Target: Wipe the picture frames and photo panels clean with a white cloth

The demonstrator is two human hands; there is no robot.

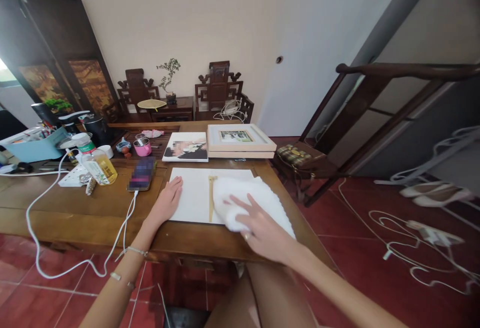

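Note:
A flat white board or album (192,195) lies near the front edge of the wooden table. My left hand (170,197) rests on its left edge, fingers stretched out. Down the middle of the board runs a narrow gold-coloured piece (211,198), wider at the top and tapering below; whether it is loose or attached I cannot tell. A white cloth (268,198) covers the board's right part and spreads over the table. With its fingers on a bunched part of the cloth, my right hand (258,223) grips it, slightly blurred.
Behind the board sit a photo print (186,147) and a framed picture on a box (242,143). To the left are a phone (141,174) with a white cable, a bottle of yellow liquid (98,163), a pink cup (142,146) and a blue organizer (35,145). A chair (318,155) stands right.

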